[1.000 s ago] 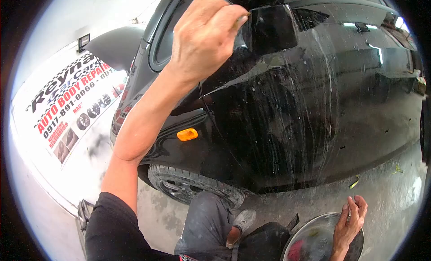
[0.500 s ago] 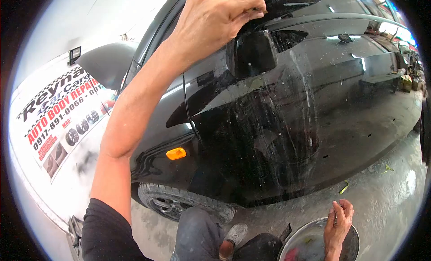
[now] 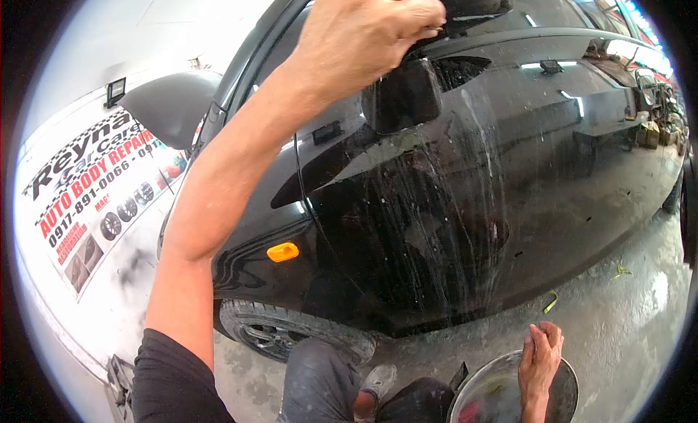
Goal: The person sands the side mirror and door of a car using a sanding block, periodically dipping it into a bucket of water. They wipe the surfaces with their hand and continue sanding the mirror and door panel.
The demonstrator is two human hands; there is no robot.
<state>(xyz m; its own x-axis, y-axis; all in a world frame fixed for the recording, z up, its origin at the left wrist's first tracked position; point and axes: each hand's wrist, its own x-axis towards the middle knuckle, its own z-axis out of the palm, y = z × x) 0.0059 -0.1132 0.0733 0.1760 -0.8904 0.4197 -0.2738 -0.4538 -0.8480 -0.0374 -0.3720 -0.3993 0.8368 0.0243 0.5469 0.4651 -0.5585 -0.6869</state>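
My left hand (image 3: 374,30) is raised to the top of the view, beside what looks like the car's black side mirror (image 3: 480,2). Its fingers are bent closed, and a tiny edge shows at the fingertips; what they hold is too small to name. Below it, whitish wet streaks run down the glossy black car door (image 3: 451,205). At the lower right my right hand (image 3: 539,357) hangs over a round bucket (image 3: 465,390), fingers loosely bent with nothing visible in them. Something reddish (image 3: 471,410) shows inside the bucket.
An orange side marker (image 3: 283,252) sits on the fender above the front tire (image 3: 291,325). My knee (image 3: 320,379) is close to that tire. Green scraps (image 3: 550,301) lie on the wet concrete floor (image 3: 618,314). A printed banner (image 3: 105,190) hangs on the left wall.
My left hand has shifted slightly right and down along the mirror. The fingers of my right hand are closer together, and the view has moved a little.
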